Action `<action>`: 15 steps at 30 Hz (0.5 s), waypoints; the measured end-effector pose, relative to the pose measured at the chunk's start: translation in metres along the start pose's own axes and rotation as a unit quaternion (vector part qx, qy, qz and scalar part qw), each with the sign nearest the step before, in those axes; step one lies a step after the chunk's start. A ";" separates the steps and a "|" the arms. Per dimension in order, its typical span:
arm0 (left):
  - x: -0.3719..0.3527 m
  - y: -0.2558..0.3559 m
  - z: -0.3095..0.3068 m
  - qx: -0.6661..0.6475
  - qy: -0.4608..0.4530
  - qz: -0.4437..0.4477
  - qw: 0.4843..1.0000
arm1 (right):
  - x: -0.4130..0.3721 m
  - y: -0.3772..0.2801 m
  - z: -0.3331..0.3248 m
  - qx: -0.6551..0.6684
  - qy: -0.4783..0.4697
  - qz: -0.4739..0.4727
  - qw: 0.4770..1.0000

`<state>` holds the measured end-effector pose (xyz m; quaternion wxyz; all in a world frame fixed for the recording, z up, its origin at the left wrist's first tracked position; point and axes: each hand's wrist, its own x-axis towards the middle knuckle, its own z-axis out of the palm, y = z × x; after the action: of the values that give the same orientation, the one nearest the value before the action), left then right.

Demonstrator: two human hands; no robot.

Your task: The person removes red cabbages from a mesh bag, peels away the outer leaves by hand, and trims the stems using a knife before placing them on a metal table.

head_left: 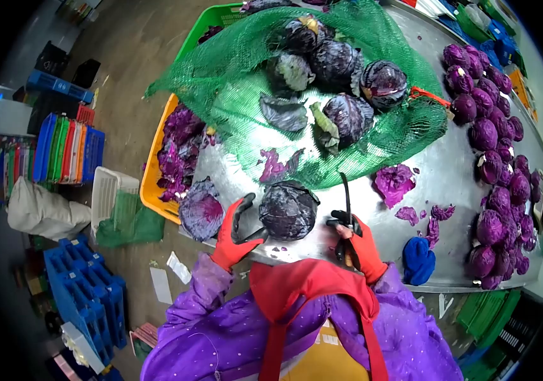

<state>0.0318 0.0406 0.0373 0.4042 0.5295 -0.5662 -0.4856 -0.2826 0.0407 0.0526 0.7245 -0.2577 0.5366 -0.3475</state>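
A dark red cabbage (288, 211) sits on the metal table (373, 244) right in front of me. My left hand (238, 233), in a red and black glove, is at its left side, thumb and fingers spread apart, fingertips close to the leaves. To the right of the cabbage, my right hand (355, 240), gloved the same way, grips a knife (346, 193) with its dark, narrow blade pointing away from me. A large loose cabbage leaf (201, 211) lies left of my left hand. Beyond the cabbage, a green mesh bag (233, 127) is spread under several untrimmed cabbages (347, 117).
Several trimmed purple cabbages (490, 225) are piled along the table's right side. A blue glove (418, 260) lies near the front edge, by torn leaf pieces (394, 184). An orange crate (151, 184) of leaves stands at the left, with blue pallets (84, 292) on the floor.
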 end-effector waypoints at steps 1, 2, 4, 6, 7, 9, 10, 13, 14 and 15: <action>0.006 0.012 -0.003 0.091 -0.007 0.060 0.994 | 0.009 0.009 0.007 -0.008 -0.012 -0.031 0.999; 0.014 0.025 0.000 0.113 -0.011 0.052 0.992 | 0.015 0.014 0.011 -0.017 -0.029 -0.009 0.999; 0.019 0.019 0.015 0.132 -0.025 0.028 0.991 | 0.022 0.005 0.030 0.008 -0.066 -0.024 0.998; 0.016 -0.006 0.044 -0.073 -0.053 -0.048 0.995 | 0.033 0.002 0.032 -0.025 -0.092 -0.047 0.994; 0.013 -0.009 0.052 -0.070 -0.044 -0.026 0.996 | 0.031 -0.007 0.038 -0.063 -0.095 -0.073 0.991; 0.013 -0.009 0.061 -0.143 -0.039 0.002 0.989 | 0.027 -0.018 0.034 -0.105 -0.095 -0.096 0.985; 0.017 -0.006 0.064 -0.170 -0.038 0.024 0.984 | 0.025 -0.024 0.032 -0.130 -0.096 -0.105 0.981; 0.035 0.013 0.067 -0.265 -0.015 0.003 0.964 | 0.008 -0.047 0.034 -0.152 -0.086 -0.132 0.976; 0.042 0.003 0.065 -0.200 -0.026 0.035 0.979 | 0.001 -0.054 0.034 -0.180 -0.088 -0.132 0.971; 0.046 -0.008 0.059 -0.134 -0.036 0.068 0.988 | -0.005 -0.055 0.033 -0.204 -0.106 -0.124 0.965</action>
<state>-0.0296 0.0020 0.0153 0.4828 0.4130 -0.5452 -0.5469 -0.2647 0.0099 0.1061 0.6604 -0.4997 0.4806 -0.2885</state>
